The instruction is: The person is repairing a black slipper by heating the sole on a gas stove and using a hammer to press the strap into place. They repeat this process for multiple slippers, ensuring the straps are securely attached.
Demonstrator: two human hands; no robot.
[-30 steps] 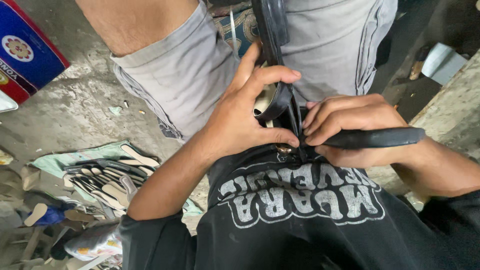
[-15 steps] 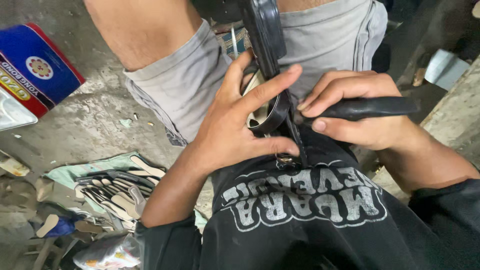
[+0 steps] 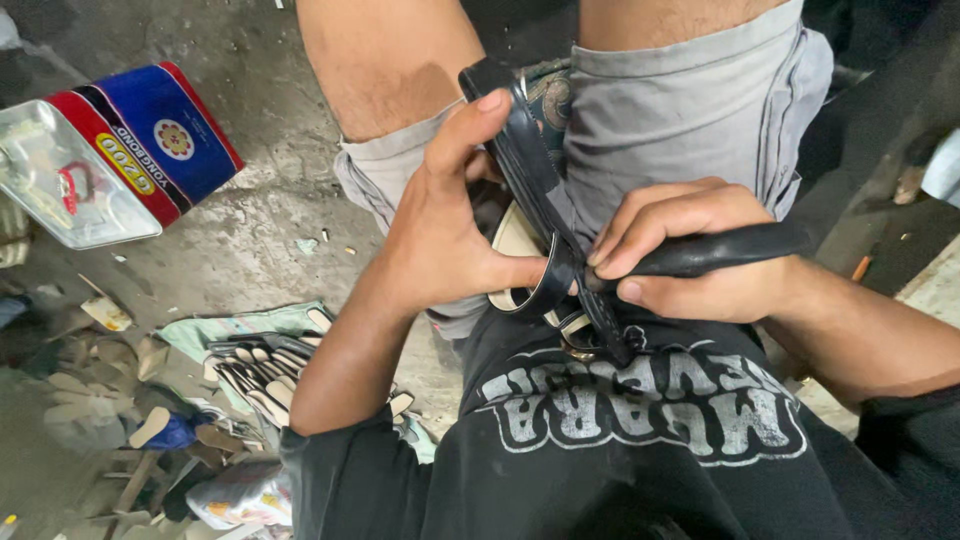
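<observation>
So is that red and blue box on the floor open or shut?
Open. The red and blue box lies tipped on the concrete floor, and its clear tray has slid out of one end.

Sandal strap (image 3: 530, 170): glossy black, leather-like, smooth.
Tool handle (image 3: 720, 250): matt black, rubbery-looking.
Buckle ring (image 3: 580, 345): dull metal.
Shorts (image 3: 690, 110): grey woven cloth, matt.
Shirt (image 3: 640, 460): black cloth with cracked white print.
Floor (image 3: 250, 240): rough, dusty concrete.
Box (image 3: 150, 140): printed red and blue, slightly shiny.
Tray (image 3: 40, 190): clear plastic, glossy.
</observation>
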